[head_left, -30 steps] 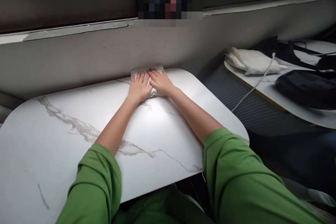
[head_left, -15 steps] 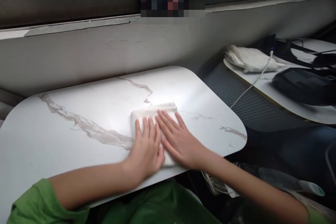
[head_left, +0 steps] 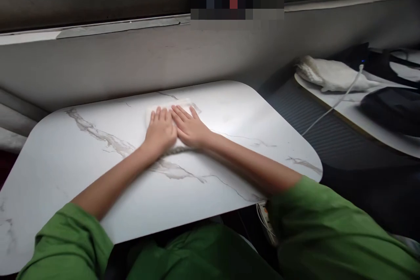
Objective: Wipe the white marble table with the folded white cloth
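A folded white cloth (head_left: 184, 144) lies flat on the white marble-patterned table (head_left: 131, 210), towards its far side. Pressed down on the cloth's left part is my left hand (head_left: 161, 129), its fingers stretched out and close together. My right hand (head_left: 190, 127) rests flat on the cloth's right part, fingers extended, with its thumb side against the left hand. Both palms cover most of the cloth, so only its edges show.
A wall (head_left: 147, 61) runs behind the table. To the right, a second table (head_left: 393, 142) bears a white cloth-like bundle (head_left: 341, 74), a dark bag (head_left: 393, 109) and a white cable (head_left: 334, 107) that hangs over its edge.
Both hands have slid the cloth away from me and slightly left, from the table's near edge towards the wall. My arms are now stretched further forward.
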The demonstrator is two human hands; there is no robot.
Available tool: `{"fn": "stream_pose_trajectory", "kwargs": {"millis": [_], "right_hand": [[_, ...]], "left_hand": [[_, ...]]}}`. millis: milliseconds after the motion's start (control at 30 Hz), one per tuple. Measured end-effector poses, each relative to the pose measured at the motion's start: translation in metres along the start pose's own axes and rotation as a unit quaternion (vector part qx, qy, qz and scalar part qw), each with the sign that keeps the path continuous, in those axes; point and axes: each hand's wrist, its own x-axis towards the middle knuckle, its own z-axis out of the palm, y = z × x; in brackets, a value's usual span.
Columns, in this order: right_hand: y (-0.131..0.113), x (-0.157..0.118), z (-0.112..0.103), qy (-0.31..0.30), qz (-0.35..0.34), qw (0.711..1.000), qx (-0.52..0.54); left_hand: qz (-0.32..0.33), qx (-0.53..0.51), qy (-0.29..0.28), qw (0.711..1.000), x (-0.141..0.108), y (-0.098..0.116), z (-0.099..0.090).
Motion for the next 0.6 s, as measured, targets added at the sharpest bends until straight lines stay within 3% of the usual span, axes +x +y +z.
{"fn": "stream_pose_trajectory", "kwargs": {"millis": [133, 267, 433, 600], "right_hand": [[-0.006, 0.082, 0.005, 0.03, 0.017, 0.999, 0.019], [-0.01, 0.107, 0.008, 0.047, 0.007, 0.998, 0.031], [-0.016, 0.067, 0.01, 0.044, -0.014, 0.999, 0.018], [-0.066, -0.029, 0.013, 0.065, -0.036, 0.996, -0.048]], "left_hand": [[-0.056, 0.0, 0.033, 0.998, 0.041, -0.059, 0.007], [-0.107, 0.026, 0.059, 0.992, 0.048, -0.076, 0.008], [-0.078, 0.014, 0.025, 0.997, 0.02, -0.057, 0.005], [-0.008, -0.009, -0.01, 1.0, -0.068, -0.022, -0.001]]}}
